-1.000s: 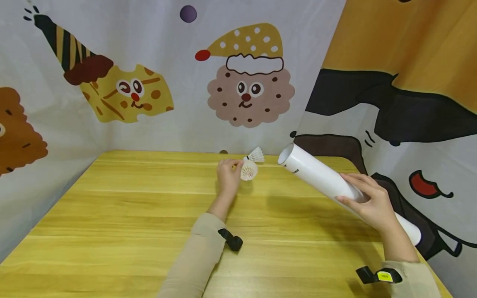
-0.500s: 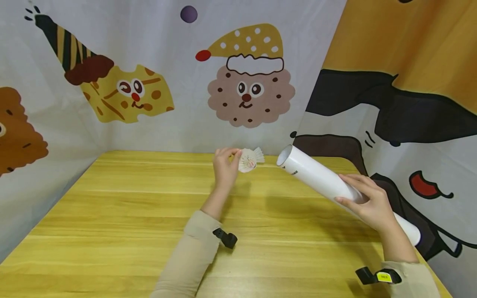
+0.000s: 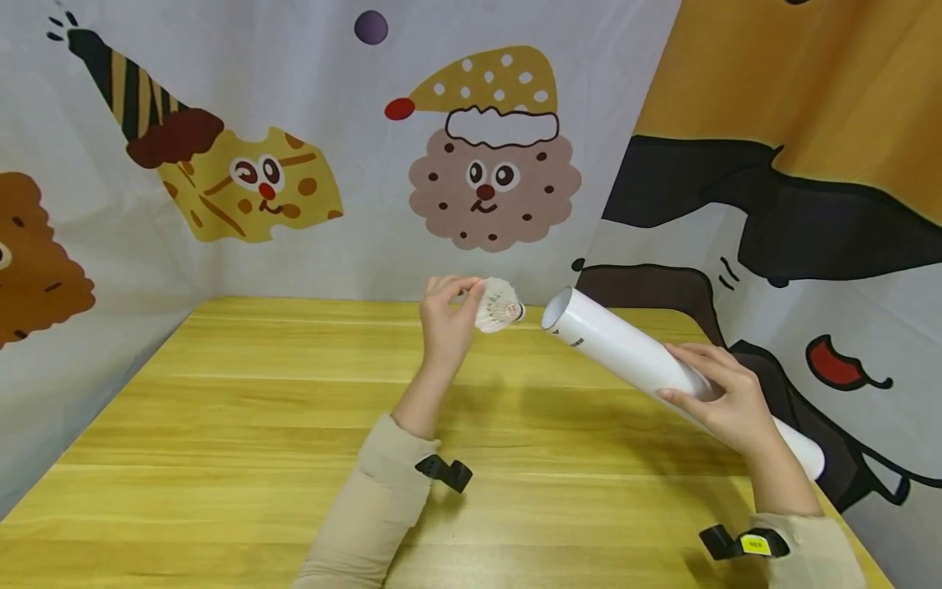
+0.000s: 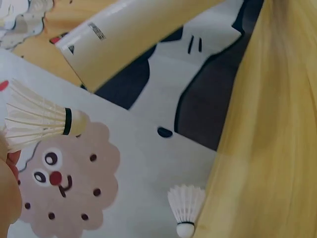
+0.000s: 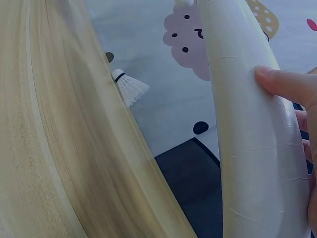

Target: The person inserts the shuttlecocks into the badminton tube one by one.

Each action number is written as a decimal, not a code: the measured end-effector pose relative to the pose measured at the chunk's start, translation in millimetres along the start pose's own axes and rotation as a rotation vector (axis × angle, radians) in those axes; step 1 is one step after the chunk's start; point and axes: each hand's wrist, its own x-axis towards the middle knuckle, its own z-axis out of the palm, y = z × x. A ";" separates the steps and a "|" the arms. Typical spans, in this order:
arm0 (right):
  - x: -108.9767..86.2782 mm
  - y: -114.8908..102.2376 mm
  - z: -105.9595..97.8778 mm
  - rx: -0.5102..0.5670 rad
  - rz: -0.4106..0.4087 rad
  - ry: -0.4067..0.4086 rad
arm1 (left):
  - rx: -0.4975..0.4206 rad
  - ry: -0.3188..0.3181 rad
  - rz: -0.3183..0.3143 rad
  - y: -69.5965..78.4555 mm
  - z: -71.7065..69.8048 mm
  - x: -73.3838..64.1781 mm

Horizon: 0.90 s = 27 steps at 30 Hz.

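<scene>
Nearest the person, at the right edge of the yellow wooden table point(image 3: 243, 425), the right hand point(image 3: 724, 405) wraps its fingers round the long white cardboard tube point(image 3: 640, 360) a little below the middle, holding it tilted off the table with the open mouth raised and pointing left toward the far edge. The right-wrist view shows a fingertip point(image 5: 282, 84) pressed flat on the tube's wall point(image 5: 252, 148), so the grip looks firm. Farther out, above the table's far edge, the left hand point(image 3: 445, 319) pinches a white feather shuttlecock point(image 3: 499, 305) by its skirt, cork end turned toward the tube mouth and just beside it, not yet inside. A second white shuttlecock point(image 4: 185, 210) lies on the table at the far edge against the cartoon-printed cloth backdrop point(image 3: 294, 164); the head view hides it behind the held one. To do this step well, I would judge, the cork should lead — it is already pointing the right way — and the shuttlecock's axis should line up with the tube's before it goes in, since a skirt entering at an angle could catch its feathers on the rim. The pinch is best kept light so that the feathers do not crush, and the tube held steady, its mouth not drifting — letting the left hand alone close the small gap.
</scene>
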 end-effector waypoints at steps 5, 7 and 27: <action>1.8 -0.2 1.3 0.009 -0.027 -0.008 | -0.068 -0.005 -0.036 10.8 0.3 1.4; 2.0 -0.1 2.1 0.012 -0.036 -0.014 | -0.089 -0.011 -0.073 14.1 0.6 1.2; 1.0 -5.6 6.4 0.020 -0.087 -0.042 | -0.195 -0.121 -0.303 56.8 9.3 -11.2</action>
